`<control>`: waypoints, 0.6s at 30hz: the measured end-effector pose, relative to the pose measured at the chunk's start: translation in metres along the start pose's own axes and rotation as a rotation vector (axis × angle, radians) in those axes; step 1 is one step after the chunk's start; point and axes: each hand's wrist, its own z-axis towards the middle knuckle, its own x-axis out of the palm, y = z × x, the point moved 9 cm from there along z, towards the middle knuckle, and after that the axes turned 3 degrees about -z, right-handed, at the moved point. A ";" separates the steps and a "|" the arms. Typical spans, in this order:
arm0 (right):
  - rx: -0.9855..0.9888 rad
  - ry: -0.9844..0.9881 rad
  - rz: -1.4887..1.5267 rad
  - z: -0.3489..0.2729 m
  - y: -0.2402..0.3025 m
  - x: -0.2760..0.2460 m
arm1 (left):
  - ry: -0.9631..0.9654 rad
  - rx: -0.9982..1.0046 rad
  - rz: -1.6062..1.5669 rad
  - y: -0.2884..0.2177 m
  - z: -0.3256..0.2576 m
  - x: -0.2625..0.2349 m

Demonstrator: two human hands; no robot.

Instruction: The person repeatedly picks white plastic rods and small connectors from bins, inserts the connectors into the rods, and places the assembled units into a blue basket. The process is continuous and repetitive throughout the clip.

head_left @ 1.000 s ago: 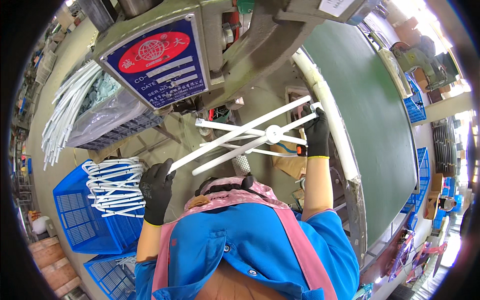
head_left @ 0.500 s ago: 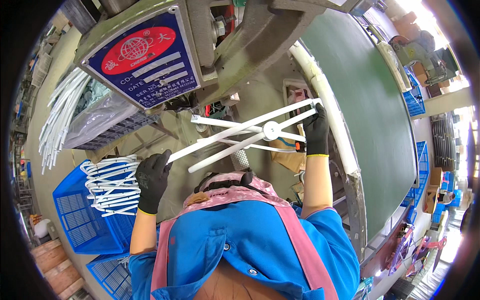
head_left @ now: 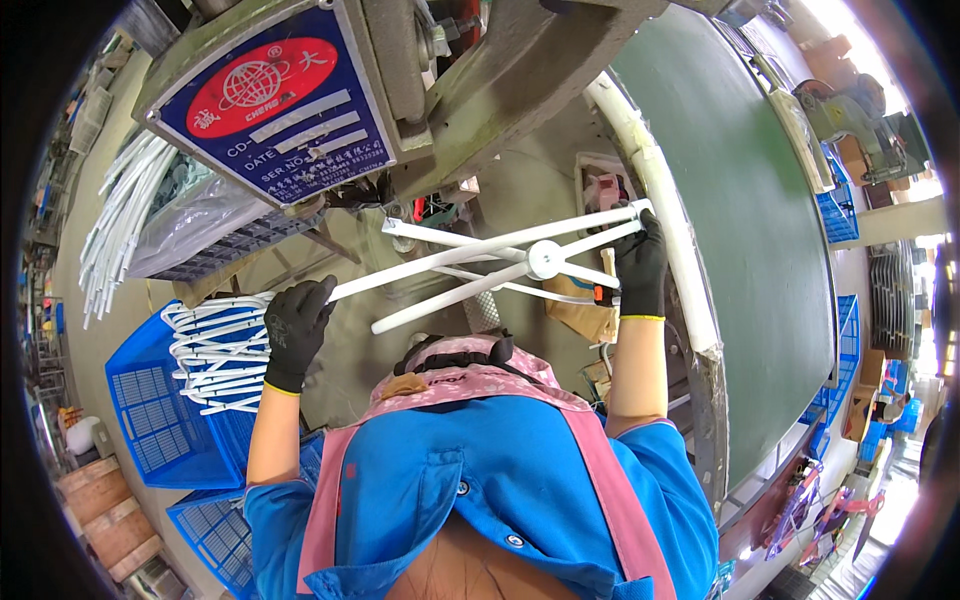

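I hold a white folding frame (head_left: 500, 262) of crossed bars joined at a round hub, stretched between both black-gloved hands. My left hand (head_left: 292, 328) grips the end of its long bar, just above a pile of similar white frames (head_left: 212, 352) lying in a blue crate (head_left: 160, 425). My right hand (head_left: 638, 268) clasps the bars' other ends, close to the white padded edge of a big green machine (head_left: 740, 230). The frame sits under the machine's grey-green head (head_left: 500, 80).
A blue and red nameplate (head_left: 280, 105) hangs at the top left. White rods (head_left: 118, 222) and a clear plastic bag (head_left: 190, 215) fill a bin behind the crate. A second blue crate (head_left: 215, 530) stands near my left elbow. More blue crates (head_left: 835, 200) stand far right.
The white frame has shifted slightly down and to the right under the machine head. Both hands keep their grip on its ends.
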 end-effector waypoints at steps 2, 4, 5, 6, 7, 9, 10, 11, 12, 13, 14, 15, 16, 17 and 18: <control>0.002 0.040 -0.042 -0.002 0.001 0.003 | -0.012 0.023 0.004 0.000 0.002 0.000; -0.020 -0.004 -0.086 -0.003 0.003 -0.001 | 0.010 0.000 0.000 0.004 0.005 0.001; -0.033 -0.021 -0.112 -0.004 0.004 -0.003 | 0.015 -0.007 -0.009 0.004 0.007 0.001; -0.029 -0.021 -0.107 -0.004 0.004 -0.003 | 0.037 -0.034 -0.046 0.006 0.008 0.002; -0.026 -0.022 -0.101 -0.004 0.004 -0.003 | 0.060 -0.062 -0.083 0.007 0.008 0.003; -0.024 -0.018 -0.090 -0.005 0.003 -0.003 | 0.084 -0.093 -0.125 0.007 0.008 0.002; -0.027 -0.014 -0.082 -0.005 0.004 -0.003 | 0.085 -0.097 -0.129 0.005 0.008 0.000; -0.028 -0.020 -0.079 -0.005 0.004 -0.003 | 0.092 -0.109 -0.143 0.004 0.007 -0.001; -0.012 -0.012 -0.067 -0.006 0.003 -0.002 | 0.082 -0.102 -0.139 0.001 0.006 -0.003; 0.007 -0.013 -0.058 -0.006 0.002 -0.002 | 0.076 -0.103 -0.143 -0.001 0.006 -0.005; 0.018 -0.042 -0.062 -0.007 0.002 -0.004 | 0.078 -0.106 -0.159 -0.002 0.006 -0.005; 0.035 -0.027 -0.044 -0.008 0.002 -0.002 | 0.074 -0.107 -0.141 -0.003 0.005 -0.007; 0.044 -0.038 -0.038 -0.009 0.002 -0.002 | 0.075 -0.109 -0.134 -0.003 0.006 -0.007; 0.064 -0.014 -0.020 -0.009 0.001 0.001 | 0.077 -0.116 -0.135 -0.003 0.006 -0.008; 0.062 -0.047 -0.024 -0.010 0.002 -0.002 | 0.080 -0.110 -0.129 -0.004 0.006 -0.009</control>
